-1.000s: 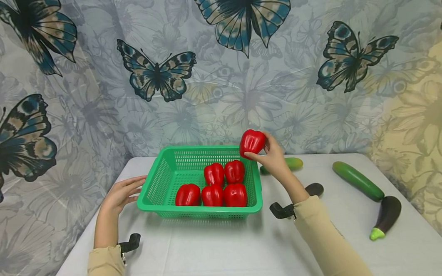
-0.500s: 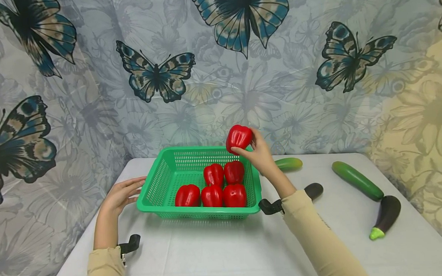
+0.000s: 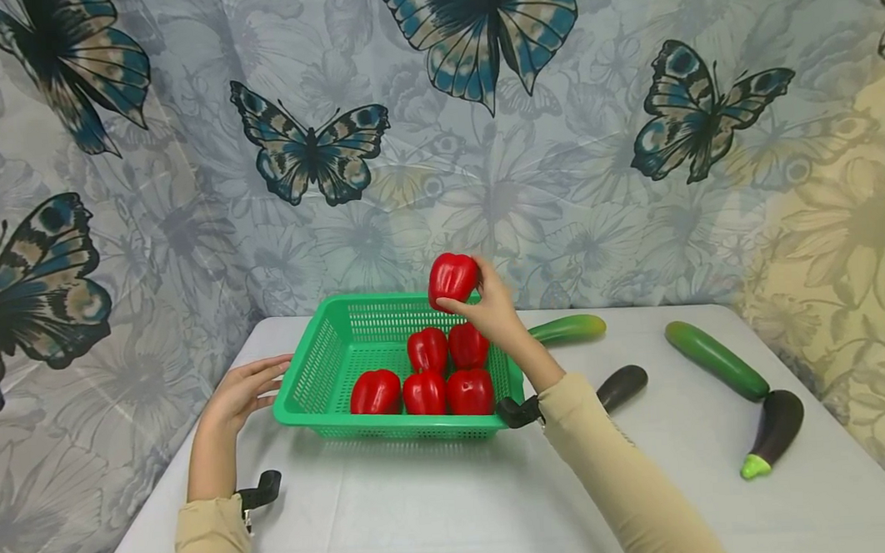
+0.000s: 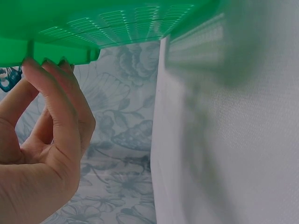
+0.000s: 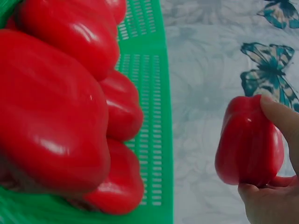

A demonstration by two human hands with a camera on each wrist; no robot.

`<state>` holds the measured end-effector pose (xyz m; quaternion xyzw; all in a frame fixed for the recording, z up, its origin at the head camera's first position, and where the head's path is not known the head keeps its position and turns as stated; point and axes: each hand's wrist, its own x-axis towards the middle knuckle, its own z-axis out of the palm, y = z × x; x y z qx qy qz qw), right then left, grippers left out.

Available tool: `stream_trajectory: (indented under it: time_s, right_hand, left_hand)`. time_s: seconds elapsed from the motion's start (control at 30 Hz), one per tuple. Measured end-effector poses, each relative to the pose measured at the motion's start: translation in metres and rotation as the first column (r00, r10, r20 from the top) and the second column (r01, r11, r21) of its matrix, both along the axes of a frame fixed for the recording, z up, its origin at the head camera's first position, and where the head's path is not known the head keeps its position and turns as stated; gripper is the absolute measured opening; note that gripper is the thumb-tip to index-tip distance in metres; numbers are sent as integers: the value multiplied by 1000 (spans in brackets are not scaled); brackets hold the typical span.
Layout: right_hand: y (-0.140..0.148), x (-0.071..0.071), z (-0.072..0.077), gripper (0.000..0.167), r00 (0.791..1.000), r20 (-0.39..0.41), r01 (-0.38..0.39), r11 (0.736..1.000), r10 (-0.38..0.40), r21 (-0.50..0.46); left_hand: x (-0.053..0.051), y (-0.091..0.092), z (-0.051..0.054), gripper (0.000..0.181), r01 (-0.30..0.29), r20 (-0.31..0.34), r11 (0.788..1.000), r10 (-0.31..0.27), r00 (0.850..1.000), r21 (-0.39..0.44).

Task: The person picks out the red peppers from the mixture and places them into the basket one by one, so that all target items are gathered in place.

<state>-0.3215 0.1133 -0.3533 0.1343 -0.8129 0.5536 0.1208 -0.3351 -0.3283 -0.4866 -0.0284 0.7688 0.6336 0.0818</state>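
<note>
My right hand [image 3: 495, 307] grips a red bell pepper [image 3: 453, 279] and holds it up over the back rim of the green basket [image 3: 390, 424]. In the right wrist view, thumb and fingers pinch this pepper [image 5: 248, 140] from its two ends. Inside the basket sit several more red bell peppers [image 3: 376, 392], gathered toward the front and right. At the basket's left end, the fingertips of my left hand [image 3: 240, 392] touch the rim. The left wrist view shows those fingers [image 4: 60, 93] bent loosely against the rim's underside, not wrapped round it.
Right of the basket lie a green cucumber [image 3: 569, 328] and a dark eggplant [image 3: 623, 385], both partly behind my right arm. Farther right are a zucchini [image 3: 716, 361] and another eggplant [image 3: 775, 433]. A butterfly-patterned cloth [image 3: 321, 249] hangs behind the white table [image 3: 410, 512].
My right hand has carried the held bell pepper leftward from the basket's right back corner along its back rim. The left hand and basket have stayed in place.
</note>
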Motion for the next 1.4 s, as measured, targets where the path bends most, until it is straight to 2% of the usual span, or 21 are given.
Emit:
stream_trajectory:
  time_s: [0.13, 0.23, 0.3, 0.37, 0.47, 0.6, 0.77, 0.93, 1.0, 1.03, 1.07, 1.17, 1.23, 1.27, 1.3, 1.4]
  right_hand:
    - [-9, -1, -2, 89, 1000, 2, -21, 1000, 21, 12]
    - [-16, -3, -4, 90, 1000, 4, -23, 999, 23, 24]
    - [-21, -4, -5, 90, 1000, 2, -27, 999, 27, 25]
    - [-25, -6, -7, 88, 1000, 2, -29, 999, 29, 21]
    - [-32, -10, -11, 86, 999, -9, -37, 999, 37, 11]
    - [-40, -15, -16, 87, 998, -15, -61, 998, 61, -16]
    - [-48, -19, -22, 82, 996, 28, -85, 996, 85, -24]
    - [-56, -21, -27, 81, 990, 101, -99, 995, 98, 11]
    - [-60, -21, -29, 83, 985, 136, -112, 994, 110, 7]
    - [-61, -21, -29, 84, 982, 151, -117, 993, 114, 9]
    - [-62, -20, -29, 85, 979, 165, -123, 992, 119, 14]
    - [-66, -21, -29, 87, 973, 189, -144, 989, 134, 36]
    - [-69, -22, -30, 87, 970, 198, -155, 986, 138, 70]
    - [-70, -22, -29, 86, 968, 206, -162, 983, 143, 80]
    - [-71, -22, -29, 86, 965, 214, -171, 982, 150, 84]
    - [-75, -22, -30, 88, 954, 253, -193, 976, 162, 101]
  left_hand:
    - [18, 13, 24, 55, 37, -23, 999, -37, 999, 7]
    - [27, 19, 36, 54, 70, -41, 997, -69, 997, 18]
    - [24, 18, 31, 50, 52, -31, 998, -51, 998, 29]
    - [16, 12, 22, 48, 52, -27, 998, -51, 998, 28]
    - [3, 5, 5, 55, 6, 0, 1000, -6, 1000, 13]
    - [-7, 0, -7, 64, -31, 16, 1000, 31, 999, 0]
    - [-5, 2, -5, 65, -34, 17, 999, 34, 999, -7]
    - [10, 6, 12, 57, 30, 0, 999, -30, 1000, -20]
    - [22, 14, 27, 58, 40, 4, 999, -40, 999, -36]
    - [21, 13, 24, 57, 31, 3, 999, -31, 1000, -29]
    - [25, 16, 29, 59, 32, 4, 999, -31, 1000, -33]
    - [19, 13, 22, 63, 17, 13, 999, -16, 1000, -40]
    - [8, 5, 8, 62, 18, 7, 1000, -18, 1000, -19]
    - [7, 5, 8, 63, 19, 8, 1000, -19, 1000, -18]
    - [3, 1, 3, 61, 32, 1, 999, -32, 999, -8]
    - [1, 1, 2, 58, 35, -9, 999, -35, 999, 3]
